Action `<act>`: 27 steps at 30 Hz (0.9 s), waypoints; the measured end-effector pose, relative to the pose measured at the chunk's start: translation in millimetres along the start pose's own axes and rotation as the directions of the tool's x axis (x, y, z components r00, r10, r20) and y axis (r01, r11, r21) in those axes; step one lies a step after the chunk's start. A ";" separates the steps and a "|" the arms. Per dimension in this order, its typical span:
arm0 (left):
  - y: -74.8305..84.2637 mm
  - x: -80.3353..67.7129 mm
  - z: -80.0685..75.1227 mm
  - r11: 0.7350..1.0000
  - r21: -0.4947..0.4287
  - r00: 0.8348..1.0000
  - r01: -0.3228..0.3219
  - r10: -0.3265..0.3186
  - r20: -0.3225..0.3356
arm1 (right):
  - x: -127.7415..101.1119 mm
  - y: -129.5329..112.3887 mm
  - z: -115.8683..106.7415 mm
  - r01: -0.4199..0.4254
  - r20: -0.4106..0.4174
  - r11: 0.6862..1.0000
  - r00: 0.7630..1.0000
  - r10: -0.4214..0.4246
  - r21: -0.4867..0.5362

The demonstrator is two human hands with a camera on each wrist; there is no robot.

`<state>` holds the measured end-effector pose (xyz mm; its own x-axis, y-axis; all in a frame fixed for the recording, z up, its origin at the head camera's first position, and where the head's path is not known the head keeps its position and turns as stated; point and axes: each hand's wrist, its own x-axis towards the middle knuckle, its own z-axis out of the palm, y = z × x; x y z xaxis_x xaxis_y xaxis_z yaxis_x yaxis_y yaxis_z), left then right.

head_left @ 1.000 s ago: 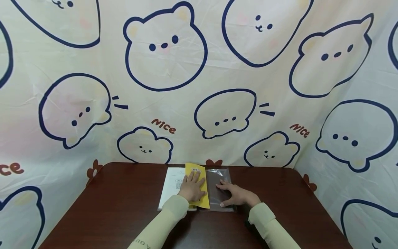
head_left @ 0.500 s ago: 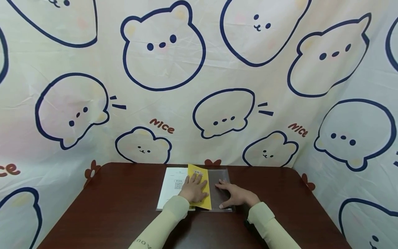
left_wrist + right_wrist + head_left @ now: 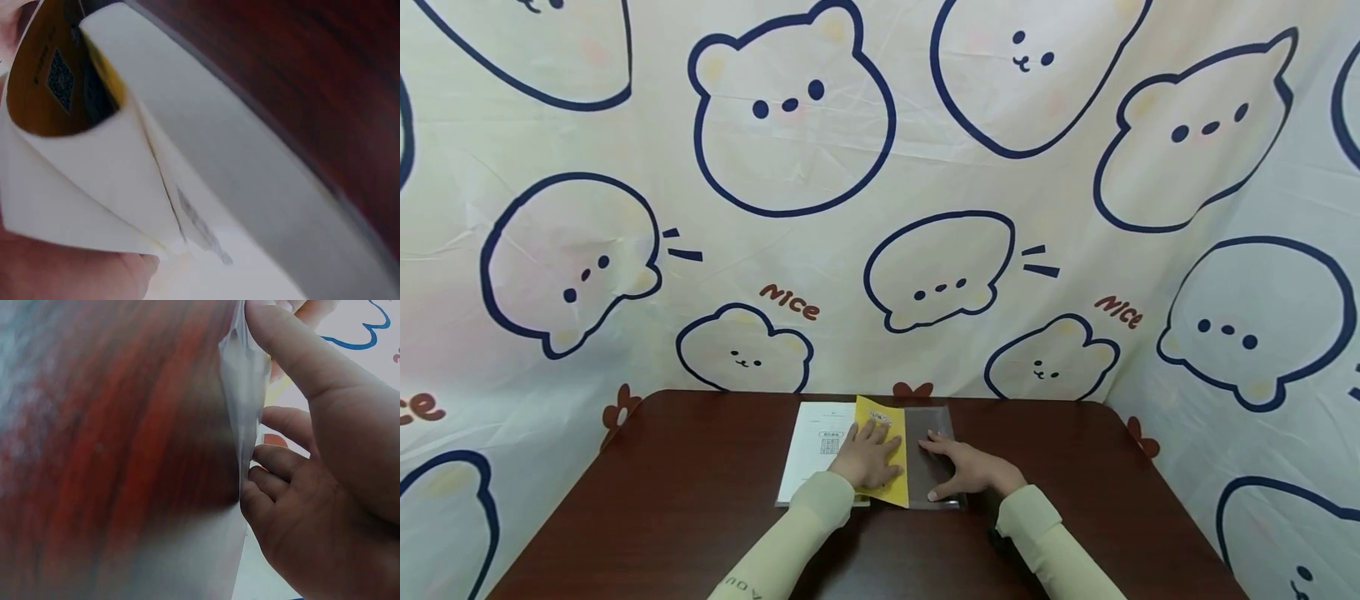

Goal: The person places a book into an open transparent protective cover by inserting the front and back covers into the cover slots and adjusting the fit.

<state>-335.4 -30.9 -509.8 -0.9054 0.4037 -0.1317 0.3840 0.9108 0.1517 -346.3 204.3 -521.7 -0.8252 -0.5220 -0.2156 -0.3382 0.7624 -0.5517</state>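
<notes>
A thick book lies on the table with its white page [image 3: 808, 450] facing up and its yellow cover [image 3: 892, 492] swung to the right. My left hand [image 3: 867, 458] rests on the yellow cover, fingers spread. Seen from the left wrist, the cover curls into a loop beside the thick page block [image 3: 206, 119], and a code square [image 3: 60, 81] shows inside it. To the right, a clear plastic sleeve [image 3: 925, 475] extends from under the cover. My right hand [image 3: 976, 469] touches the sleeve with thumb and fingers apart. In the right wrist view, the fingers lie along the sleeve's folded edge [image 3: 240, 394].
The dark brown table [image 3: 647, 500] extends to both sides and in front of the book. A patterned curtain [image 3: 940, 183] hangs behind the table's back edge and down both sides.
The yellow cover has shifted a little to the right with my left hand on it, baring more of the white page. My right hand stays on the plastic sleeve.
</notes>
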 end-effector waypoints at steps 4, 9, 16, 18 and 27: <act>0.3 0.1 -0.3 1.000 -0.008 1.000 -0.009 0.009 0.022 | 0.8 1.1 -1.1 0.014 0.003 1.000 1.000 -0.014 -0.005; 0.6 -0.3 0.2 1.000 0.003 1.000 -0.021 0.021 0.021 | 0.9 1.0 -2.5 0.049 0.009 0.999 0.999 -0.049 0.004; 2.9 -0.9 2.1 0.999 -0.026 1.000 -0.018 0.018 -0.003 | 0.4 -0.9 -2.7 0.054 0.017 0.999 0.998 -0.054 0.006; 4.1 -0.8 1.4 0.999 -0.031 1.000 -0.018 0.017 -0.011 | 0.2 -1.1 -2.4 0.054 0.014 0.999 0.998 -0.054 0.004; 7.7 0.3 2.1 1.000 -0.017 1.000 -0.023 0.023 -0.013 | -0.7 -2.7 -1.4 0.039 0.014 0.999 0.999 -0.039 0.003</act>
<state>-332.4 -23.6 -510.7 -0.8986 0.4232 -0.1158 0.4017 0.8997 0.1710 -345.4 203.1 -518.9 -0.8046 -0.5572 -0.2053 -0.3689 0.7400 -0.5625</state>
